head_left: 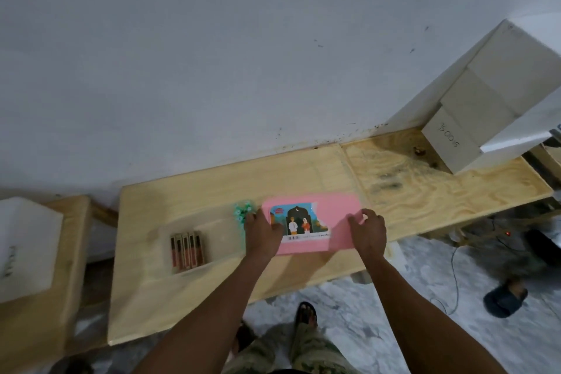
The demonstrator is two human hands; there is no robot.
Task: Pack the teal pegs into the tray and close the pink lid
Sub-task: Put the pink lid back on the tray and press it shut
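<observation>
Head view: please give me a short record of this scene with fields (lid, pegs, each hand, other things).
lid: pink lid lies flat on the wooden table, picture sticker on top
pegs: teal pegs heaped just left of the lid, outside it
left hand: left hand rests on the lid's left edge, beside the pegs
right hand: right hand grips the lid's right end
other: brown tubes in a clear box, left of the pegs
tray: cannot tell, hidden

White box (448, 139) at back right shows handwritten "15005"; print on pink lid's sticker (299, 223) too blurry to read.
</observation>
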